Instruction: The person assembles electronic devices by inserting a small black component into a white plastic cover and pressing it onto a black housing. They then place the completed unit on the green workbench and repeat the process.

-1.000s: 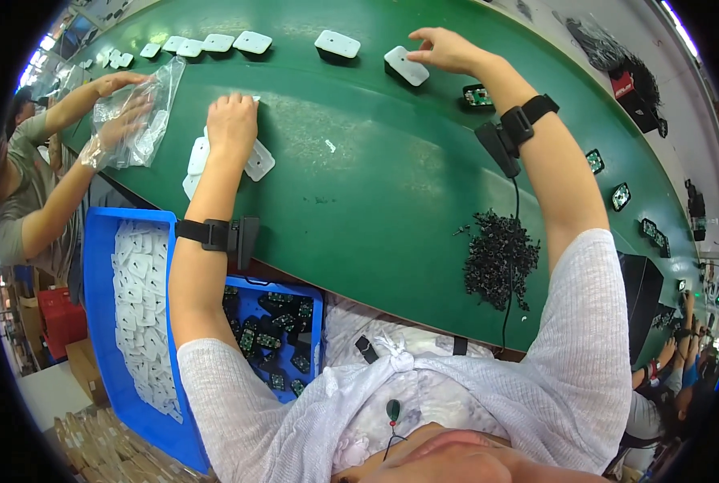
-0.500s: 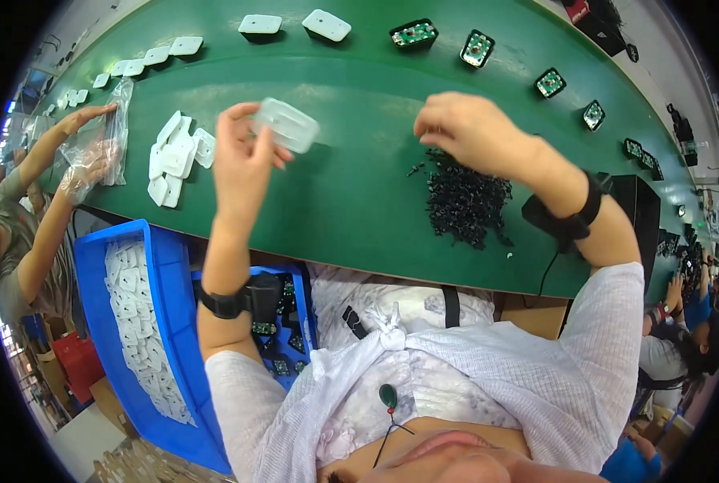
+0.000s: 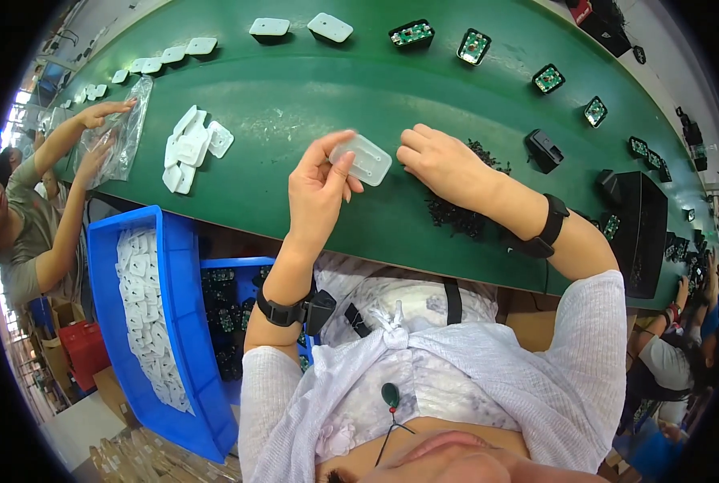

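My left hand (image 3: 317, 187) grips a translucent white plastic cover (image 3: 370, 161) by one end, thumb on top, above the green table (image 3: 295, 97). Its other end points toward my right hand (image 3: 448, 167). The right fingers are pinched together just beside the cover, apart from it; anything between them is too small to make out. Beneath my right hand and wrist lies a heap of small black parts (image 3: 454, 217), partly hidden by them. A loose pile of white covers (image 3: 189, 151) lies on the table to the left of my left hand.
Black housings with green circuit boards (image 3: 473, 47) and white-topped ones (image 3: 329, 27) line the far side. A black case (image 3: 543, 150) stands to the right. Left of my lap, a blue bin (image 3: 164, 266) holds white covers. A co-worker's hands (image 3: 102, 133) handle a clear bag.
My left hand has moved right with the white cover, toward my right hand. The right hand has shifted slightly left and down. A black case shows at the right, previously hidden behind my arm.
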The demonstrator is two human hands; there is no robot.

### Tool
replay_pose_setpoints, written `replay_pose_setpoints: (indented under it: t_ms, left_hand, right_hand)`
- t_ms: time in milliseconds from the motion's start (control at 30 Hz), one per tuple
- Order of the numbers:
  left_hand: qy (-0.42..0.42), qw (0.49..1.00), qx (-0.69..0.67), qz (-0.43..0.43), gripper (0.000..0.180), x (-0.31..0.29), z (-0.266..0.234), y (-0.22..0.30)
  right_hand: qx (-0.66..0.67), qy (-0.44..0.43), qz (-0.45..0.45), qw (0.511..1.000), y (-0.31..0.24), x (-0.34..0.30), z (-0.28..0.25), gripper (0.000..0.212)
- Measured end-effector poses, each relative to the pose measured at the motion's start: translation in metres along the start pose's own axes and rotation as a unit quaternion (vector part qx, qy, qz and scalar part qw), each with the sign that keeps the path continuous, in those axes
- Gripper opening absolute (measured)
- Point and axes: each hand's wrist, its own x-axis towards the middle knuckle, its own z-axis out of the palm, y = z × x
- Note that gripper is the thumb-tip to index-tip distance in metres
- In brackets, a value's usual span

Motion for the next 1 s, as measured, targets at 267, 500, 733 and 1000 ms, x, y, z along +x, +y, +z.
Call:
replay_pose_setpoints:
  t_ms: [267, 500, 733, 1000]
  left_hand:
    - [0.025, 1.000, 0.008, -0.002, 0.034, -0.006, 0.016, 0.007]
    - [0.010, 0.979, 0.139, 0.149, 0.021, -0.008, 0.035, 0.019]
    - [0.045, 0.960, 0.181, 0.209, 0.019, -0.001, 0.038, 0.019]
    - [0.064, 0.993, 0.035, 0.091, 0.016, 0.008, 0.023, -0.005]
  right_hand:
    - [0.448, 0.047, 0.239, 0.860, -0.023, 0.008, -0.043, 0.012]
    - [0.617, 0.083, 0.278, 0.731, -0.030, 0.007, -0.048, 0.011]
    - [0.594, 0.129, 0.287, 0.740, -0.035, 0.007, -0.041, 0.012]
    - [0.363, 0.149, 0.235, 0.889, -0.026, 0.008, -0.023, 0.014]
